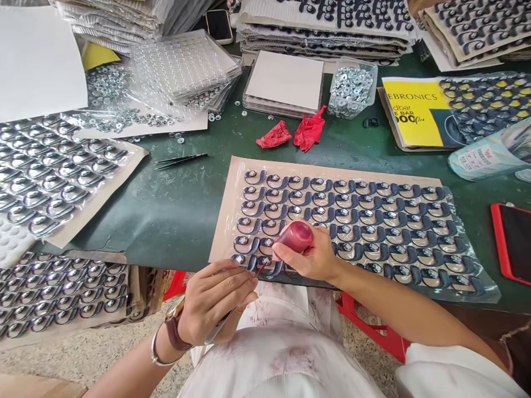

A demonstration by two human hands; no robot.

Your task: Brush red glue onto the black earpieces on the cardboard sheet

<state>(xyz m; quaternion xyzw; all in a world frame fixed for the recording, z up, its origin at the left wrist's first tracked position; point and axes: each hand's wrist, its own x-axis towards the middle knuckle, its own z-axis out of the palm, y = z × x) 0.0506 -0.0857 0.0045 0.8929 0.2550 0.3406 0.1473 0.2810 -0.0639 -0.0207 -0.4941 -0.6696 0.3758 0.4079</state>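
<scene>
My right hand [319,251] is wrapped round a dark red squeeze bottle [296,239], tilted over the lower left part of a sheet. My left hand [219,301] pinches slim metal tweezers [220,327]; their back end shows below the palm. Its fingertips are at the sheet's lower left corner, close to a thin red tip [261,269] whose owner I cannot make out. The film-covered cardboard sheet [226,193] carries rows of dark, hook-shaped pieces [369,214], each with a shiny round disc. My hands cover part of the rows.
Beyond the sheet lie red crumpled scraps [274,135], dark tweezers [181,161] and a clear box of metal washers [352,88]. More piece-covered sheets [53,171] are at the left. A red-cased phone [512,243] and a patterned cup [481,157] are at the right.
</scene>
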